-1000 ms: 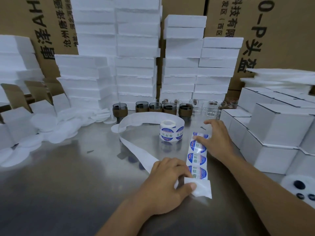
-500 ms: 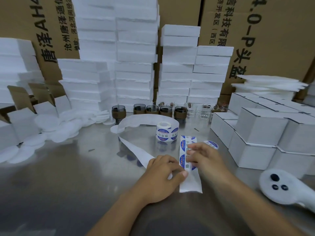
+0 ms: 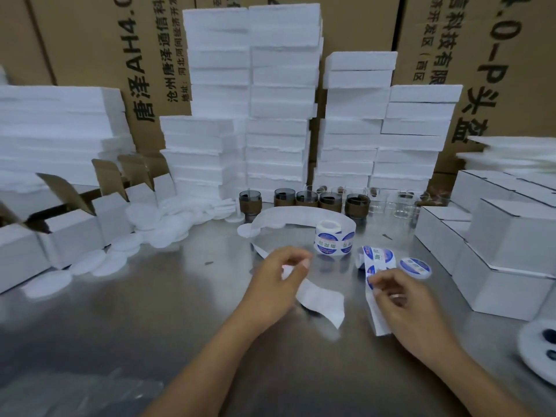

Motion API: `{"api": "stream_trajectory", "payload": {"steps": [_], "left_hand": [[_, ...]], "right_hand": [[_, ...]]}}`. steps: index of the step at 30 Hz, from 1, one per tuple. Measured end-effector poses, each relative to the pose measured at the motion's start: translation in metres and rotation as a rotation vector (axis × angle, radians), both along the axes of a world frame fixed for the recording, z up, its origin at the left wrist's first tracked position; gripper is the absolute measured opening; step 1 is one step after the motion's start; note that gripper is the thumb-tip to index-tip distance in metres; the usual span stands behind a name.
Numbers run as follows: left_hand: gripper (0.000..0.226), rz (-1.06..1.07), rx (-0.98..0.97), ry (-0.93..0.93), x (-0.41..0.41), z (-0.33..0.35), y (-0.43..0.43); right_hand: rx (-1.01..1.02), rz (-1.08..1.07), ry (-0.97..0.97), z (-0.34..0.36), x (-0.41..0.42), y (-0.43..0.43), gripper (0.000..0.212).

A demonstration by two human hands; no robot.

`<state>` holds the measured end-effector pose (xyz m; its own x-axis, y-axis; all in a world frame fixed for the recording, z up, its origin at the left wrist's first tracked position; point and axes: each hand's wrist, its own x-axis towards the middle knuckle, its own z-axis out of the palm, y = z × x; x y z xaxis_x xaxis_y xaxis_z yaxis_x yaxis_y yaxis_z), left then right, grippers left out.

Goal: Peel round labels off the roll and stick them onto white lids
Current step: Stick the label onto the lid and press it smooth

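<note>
Head view. The left hand [image 3: 275,281], fingers curled, pinches the bare backing paper [image 3: 322,299]. The right hand [image 3: 406,302] pinches the label strip [image 3: 376,260] of round blue labels. The roll [image 3: 331,239] stands on the steel surface [image 3: 180,311] just beyond the hands. A labelled lid [image 3: 415,267] lies beside the right hand, and plain white lids [image 3: 156,230] are heaped at left.
</note>
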<state>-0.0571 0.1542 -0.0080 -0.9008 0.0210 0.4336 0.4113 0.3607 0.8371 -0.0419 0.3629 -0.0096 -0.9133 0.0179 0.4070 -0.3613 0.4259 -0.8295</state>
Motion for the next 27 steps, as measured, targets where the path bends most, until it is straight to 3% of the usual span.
{"api": "stream_trajectory", "payload": {"steps": [3,7,13,22,27], "left_hand": [[0.023,0.203,-0.019,-0.002,-0.015,0.002,-0.052],[0.014,0.526,-0.165,-0.066,-0.03,-0.007,-0.126],[0.043,0.843,-0.568,-0.208,-0.052,-0.008,-0.189],[0.045,0.942,-0.87,-0.303,-0.089,-0.01,-0.209],[0.049,0.959,-0.91,-0.388,-0.093,-0.013,-0.218]], "right_hand": [[0.035,0.03,-0.038,-0.003,-0.001,-0.001,0.021],[0.088,0.038,-0.041,-0.005,-0.001,-0.001,0.024],[0.066,0.02,-0.034,-0.007,-0.004,-0.001,0.025],[0.308,0.004,0.054,-0.007,-0.004,0.001,0.039],[0.376,-0.002,0.12,-0.007,-0.004,0.002,0.043]]}}
